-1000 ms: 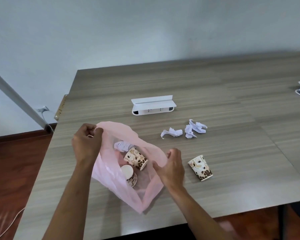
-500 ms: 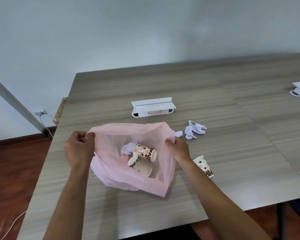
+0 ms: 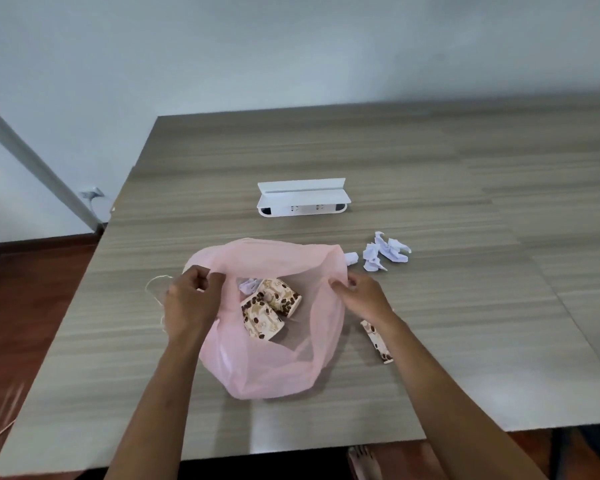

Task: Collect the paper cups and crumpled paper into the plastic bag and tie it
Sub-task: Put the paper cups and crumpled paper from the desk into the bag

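My left hand (image 3: 187, 299) pinches the left rim of the pink plastic bag (image 3: 274, 368); my right hand (image 3: 359, 296) pinches the right rim. The mouth is stretched wide between my fingers. The bag sits on the wooden table (image 3: 465, 323), near its front edge, with open tabletop left of my left fingers and broad bare surface beyond my right.

Bag: thin, translucent film, wrinkled, sagging into a rounded pouch below my wrists. Between my hands, inside it, lie two paper cups (image 3: 271, 306) on their sides, brown bean print on cream, and a wad of crumpled paper (image 3: 248, 285) just behind them. A third cup (image 3: 376, 339) lies on the table, mostly hidden under my right forearm. Loose crumpled paper (image 3: 385, 252), white and sharply creased, rests beyond my right fingers, apart from the bag rim. A thin pale string (image 3: 156, 296) curls just left of my left knuckles. A white socket box (image 3: 300, 199) stands farther back.

Versus half a second ago: my hands sit lower and closer together, the rim has dropped, the cups have shifted inside.
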